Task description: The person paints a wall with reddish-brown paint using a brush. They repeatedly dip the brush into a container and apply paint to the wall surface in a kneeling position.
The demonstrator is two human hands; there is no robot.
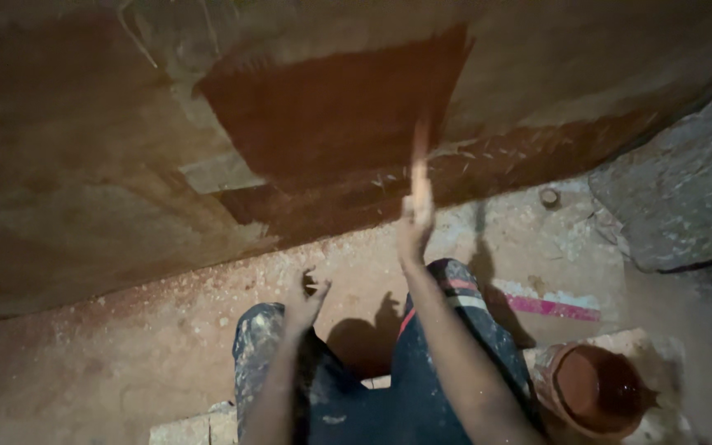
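My right hand (414,224) is raised toward the wall and grips a thin brush handle (419,169) that points up, blurred by motion. Its tip reaches a dark, wet reddish-brown patch (335,107) on the lower wall. My left hand (305,301) hangs lower, near my left knee, with fingers loosely apart and nothing in it. Both legs in paint-spattered dark trousers (422,363) are bent below me.
A round bucket of reddish-brown liquid (595,389) stands at my right. A pink strip (550,307) lies on the dusty floor. A grey rough slab (686,181) sits at the right. A pale block (195,427) is under my left leg.
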